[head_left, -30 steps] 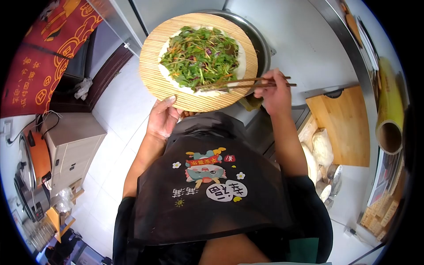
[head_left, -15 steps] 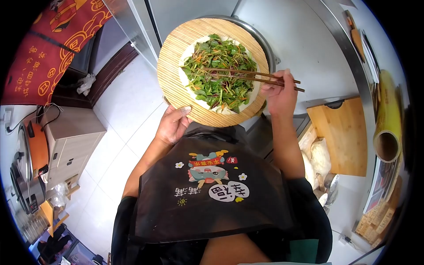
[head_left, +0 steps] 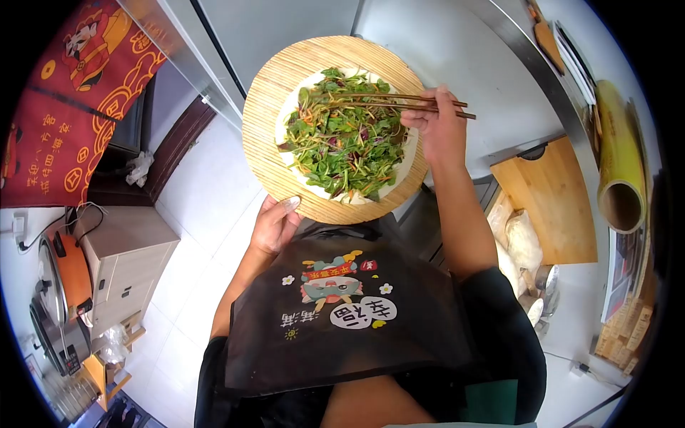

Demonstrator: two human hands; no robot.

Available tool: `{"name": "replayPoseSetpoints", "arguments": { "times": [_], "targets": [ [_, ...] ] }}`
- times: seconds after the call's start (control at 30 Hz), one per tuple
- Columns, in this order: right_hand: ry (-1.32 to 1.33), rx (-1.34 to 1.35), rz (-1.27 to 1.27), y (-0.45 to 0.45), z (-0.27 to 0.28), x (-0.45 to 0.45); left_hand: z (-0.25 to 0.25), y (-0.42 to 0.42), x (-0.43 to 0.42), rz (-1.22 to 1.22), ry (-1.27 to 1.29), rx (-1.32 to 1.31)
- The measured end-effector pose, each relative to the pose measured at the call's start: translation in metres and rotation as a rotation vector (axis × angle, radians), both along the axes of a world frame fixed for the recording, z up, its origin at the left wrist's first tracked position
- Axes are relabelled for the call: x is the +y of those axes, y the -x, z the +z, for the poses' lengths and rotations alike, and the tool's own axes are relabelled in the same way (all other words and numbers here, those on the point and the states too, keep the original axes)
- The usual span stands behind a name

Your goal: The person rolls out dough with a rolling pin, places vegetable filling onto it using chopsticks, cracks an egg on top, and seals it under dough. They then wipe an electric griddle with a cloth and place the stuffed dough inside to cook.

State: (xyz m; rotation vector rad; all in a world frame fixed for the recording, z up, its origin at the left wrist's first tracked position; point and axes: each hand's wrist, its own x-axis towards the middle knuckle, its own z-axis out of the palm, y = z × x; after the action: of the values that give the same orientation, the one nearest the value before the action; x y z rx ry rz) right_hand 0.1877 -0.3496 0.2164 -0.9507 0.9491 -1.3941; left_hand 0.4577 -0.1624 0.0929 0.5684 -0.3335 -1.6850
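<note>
My left hand [head_left: 276, 224] grips the near left edge of a round slatted bamboo tray [head_left: 265, 139], thumb on top and the other fingers under it. On the tray lies a pale round sheet of dough [head_left: 412, 153], its rim showing around a layer of chopped greens [head_left: 349, 153] with orange and purple shreds. My right hand [head_left: 440, 121] is closed on a pair of brown chopsticks [head_left: 399, 101]. Their tips reach into the upper left part of the greens, where a few leaves bunch up.
At the right, a wooden cutting board [head_left: 553, 203] leans beside plastic-wrapped bags [head_left: 523, 239]. A yellow tube [head_left: 619, 157] stands past the counter edge. To the left are a wooden cabinet [head_left: 135, 267], an orange-sided appliance [head_left: 69, 267] and a red printed curtain [head_left: 64, 135].
The chopstick tips have shifted up and left across the greens, and my right hand has moved up with them. My left hand keeps its hold on the tray. The camera view has tilted slightly.
</note>
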Motion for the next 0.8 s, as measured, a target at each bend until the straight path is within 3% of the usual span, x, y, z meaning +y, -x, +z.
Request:
{"name": "replayPoseSetpoints", "arguments": {
  "times": [0.23, 0.43, 0.73, 0.8],
  "targets": [
    [0.134, -0.149, -0.040, 0.023, 0.020, -0.039, 0.004, -0.007, -0.004, 0.007, -0.054, -0.029],
    [0.036, 0.067, -0.004, 0.020, 0.019, -0.026, 0.001, -0.004, 0.005, 0.017, -0.026, 0.001],
    [0.232, -0.058, -0.078, 0.042, 0.026, -0.031, -0.003, -0.011, 0.008, 0.007, -0.024, 0.018],
    [0.187, 0.017, -0.063, 0.037, 0.023, -0.036, 0.001, -0.008, 0.006, 0.017, -0.030, 0.001]
  ]
}}
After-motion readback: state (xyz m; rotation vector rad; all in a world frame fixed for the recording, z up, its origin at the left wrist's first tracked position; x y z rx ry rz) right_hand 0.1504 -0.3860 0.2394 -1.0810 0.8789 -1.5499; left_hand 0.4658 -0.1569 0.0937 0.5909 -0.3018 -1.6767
